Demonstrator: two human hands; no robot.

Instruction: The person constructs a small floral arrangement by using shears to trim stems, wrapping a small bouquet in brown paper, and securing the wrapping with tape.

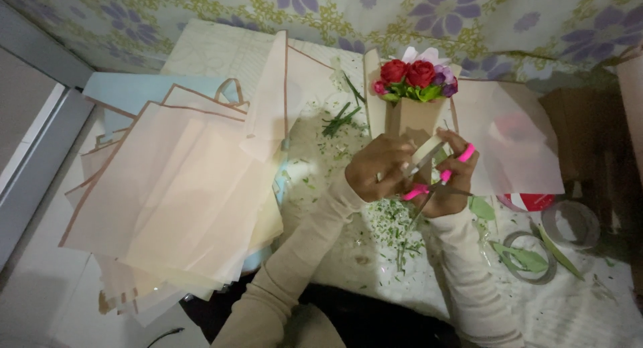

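The left hand point(375, 174) closes its grip round the stem end of a small bouquet point(412, 97) wrapped in beige paper, steadying it upright on the worktop point(348, 254) for cutting. The right hand point(452, 180), fingers through pink scissors point(432, 177), works at the wrap's base; the blades are hard to make out. Wrapping sheets point(174, 200) lie piled left.

A home floristry corner: stacked wrapping sheets point(174, 187), stem trimmings point(395, 221), tape rolls point(569, 224).

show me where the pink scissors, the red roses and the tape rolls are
pink scissors point(439, 176), head view, on a pink handle.
red roses point(407, 72), head view, between the two blooms.
tape rolls point(570, 222), head view, on the clear roll's rim.
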